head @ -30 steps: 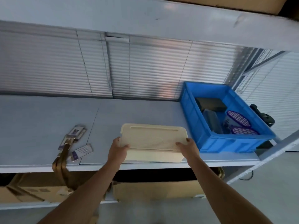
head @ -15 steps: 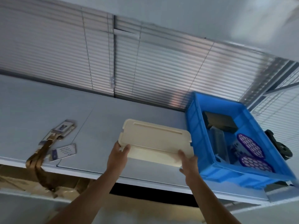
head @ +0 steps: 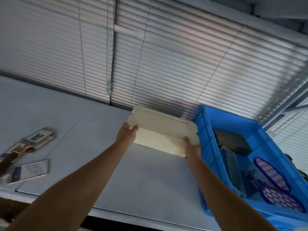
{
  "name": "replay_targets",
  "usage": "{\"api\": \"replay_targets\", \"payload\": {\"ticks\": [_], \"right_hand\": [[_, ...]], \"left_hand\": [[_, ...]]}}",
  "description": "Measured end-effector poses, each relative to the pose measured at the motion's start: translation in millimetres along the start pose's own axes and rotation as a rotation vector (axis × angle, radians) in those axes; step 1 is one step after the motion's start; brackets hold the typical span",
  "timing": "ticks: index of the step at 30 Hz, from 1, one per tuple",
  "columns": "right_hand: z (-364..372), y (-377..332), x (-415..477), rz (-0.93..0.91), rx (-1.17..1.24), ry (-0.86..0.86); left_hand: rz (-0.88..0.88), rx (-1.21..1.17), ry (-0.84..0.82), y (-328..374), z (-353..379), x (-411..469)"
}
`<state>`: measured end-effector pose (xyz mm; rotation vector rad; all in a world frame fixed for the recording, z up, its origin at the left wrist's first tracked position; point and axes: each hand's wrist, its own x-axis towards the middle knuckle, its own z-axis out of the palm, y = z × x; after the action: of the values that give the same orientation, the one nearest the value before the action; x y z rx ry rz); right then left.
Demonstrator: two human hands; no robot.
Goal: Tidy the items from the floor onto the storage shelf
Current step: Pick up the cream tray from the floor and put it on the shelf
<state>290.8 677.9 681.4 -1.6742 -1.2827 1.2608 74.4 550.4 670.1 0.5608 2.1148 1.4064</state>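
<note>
A flat cream plastic tray [head: 162, 129] with a slot along its far edge lies near the back of the grey shelf board [head: 93, 144], close to the blinds. My left hand [head: 127, 135] grips its near left corner and my right hand [head: 191, 148] grips its near right corner. The tray's right end almost touches the blue crate [head: 210, 150]. Both forearms reach forward over the shelf.
The blue crate holds a dark box [head: 233, 141], a grey case and two purple honeycomb discs [head: 271, 174]. Badge cards [head: 30, 170] on a brown lanyard [head: 10, 158] lie at the shelf's left. Closed blinds [head: 166, 64] run behind the shelf.
Both hands have pushed the cream tray from the shelf's front edge toward the back, beside the blue crate. The view has moved closer and tilted.
</note>
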Motion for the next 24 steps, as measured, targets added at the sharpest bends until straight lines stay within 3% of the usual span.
{"api": "replay_targets", "payload": {"ticks": [16, 21, 24], "right_hand": [[36, -31, 82, -0.091, 0.015, -0.068], [25, -16, 70, -0.008, -0.026, -0.085], [14, -8, 21, 0.014, -0.027, -0.184]], "left_hand": [[0.021, -0.034, 0.009, 32, 36, 83], [-0.030, -0.046, 0.031, 22, 23, 61], [-0.084, -0.126, 0.036, 4, -2, 19]]}}
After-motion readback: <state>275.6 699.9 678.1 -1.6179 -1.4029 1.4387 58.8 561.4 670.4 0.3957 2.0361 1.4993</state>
